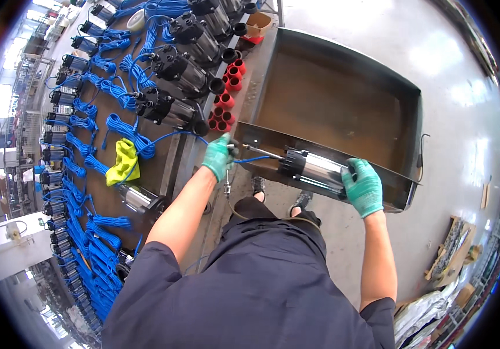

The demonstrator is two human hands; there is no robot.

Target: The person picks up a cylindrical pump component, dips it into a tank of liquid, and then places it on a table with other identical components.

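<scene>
The silver pump point(323, 173) sits over the near side of the tank point(416, 125), its right end grasped by the right hand point(364, 187). The left hand point(220, 156) grips a slim metal nozzle point(263, 152) directed at its cable end — seemingly mid-job. Whether the other pumps point(171, 109) at left are done, I cannot tell.

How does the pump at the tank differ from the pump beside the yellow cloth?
The tank pump has the right hand on it; the cloth pump lies on the table with no hand on it. The tank pump shows black at its left end, the cloth pump at its right. Both have shiny steel bodies.
</scene>
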